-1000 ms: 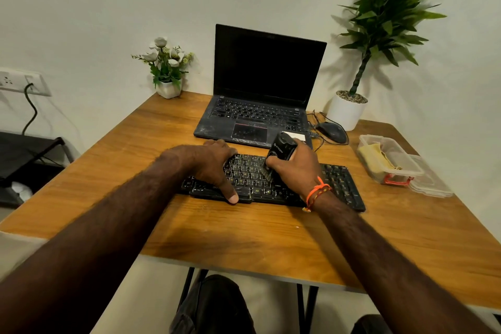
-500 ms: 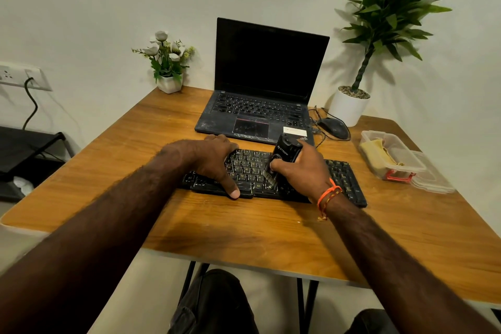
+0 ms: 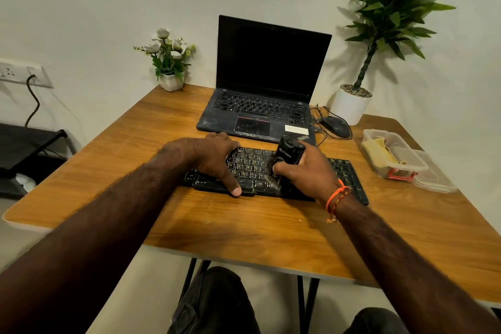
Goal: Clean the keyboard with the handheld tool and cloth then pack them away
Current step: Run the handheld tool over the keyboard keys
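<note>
- Currently the person's right hand [image 3: 307, 171] grips the handheld tool [image 3: 288, 156], a small black unit held upright, with its pale brush end [image 3: 272, 181] touching the keys of the black keyboard [image 3: 252, 168] near the middle of the front rows.
- The left hand [image 3: 214, 157] rests on the keyboard's left part, fingers spread over the keys and the thumb hooked against the front edge; it pins the board rather than clutching it.
- The keyboard lies on the wooden desk [image 3: 244, 225], just in front of the open laptop [image 3: 265, 84].
- The cloth [image 3: 378, 149], yellow, sits folded in the clear container [image 3: 393, 156] at the desk's right side, well apart from the keyboard, with the lid [image 3: 433, 179] beside it.
- To brush well, the tool should probably travel along each row with light pressure, so the bristles reach between keys without pressing them hard.
- The bracing hand likely needs to shift clear before the brush works the left keys it now covers.
- The right block of keys looks unbrushed; wiping and packing seem yet to come.
</note>
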